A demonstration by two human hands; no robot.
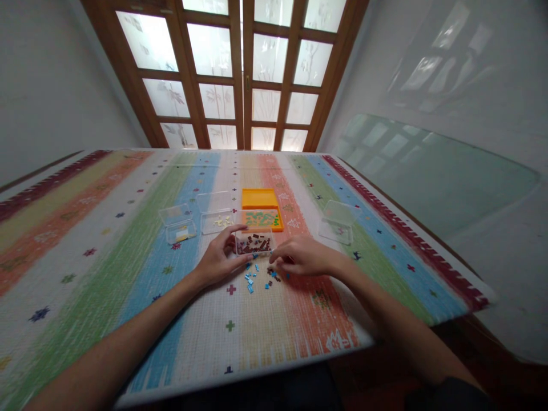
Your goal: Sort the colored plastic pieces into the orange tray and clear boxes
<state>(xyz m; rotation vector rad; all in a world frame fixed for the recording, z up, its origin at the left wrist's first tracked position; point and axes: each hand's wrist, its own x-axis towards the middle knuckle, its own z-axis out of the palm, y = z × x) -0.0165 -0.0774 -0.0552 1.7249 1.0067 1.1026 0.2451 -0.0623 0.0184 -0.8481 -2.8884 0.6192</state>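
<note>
A clear plastic box (236,246) holding many small dark brown pieces (256,244) sits at the middle of the table. My left hand (219,258) grips its left end, the index finger along the far side and the thumb at the near corner. Just off the box's near right corner is my right hand (302,255), palm down. Its fingertips are pinched together over a few loose brown pieces (270,283); whatever is between them is hidden. Scattered small blue pieces (250,279) lie on the cloth between the hands, some mixed with the brown ones.
Behind the clear box stands an open orange case (259,198) with green pieces. Open clear boxes are left, one with pale pieces (223,221) and another with yellow items (183,235). Another open clear box (336,231) stands right. A striped cloth (205,337) covers the table.
</note>
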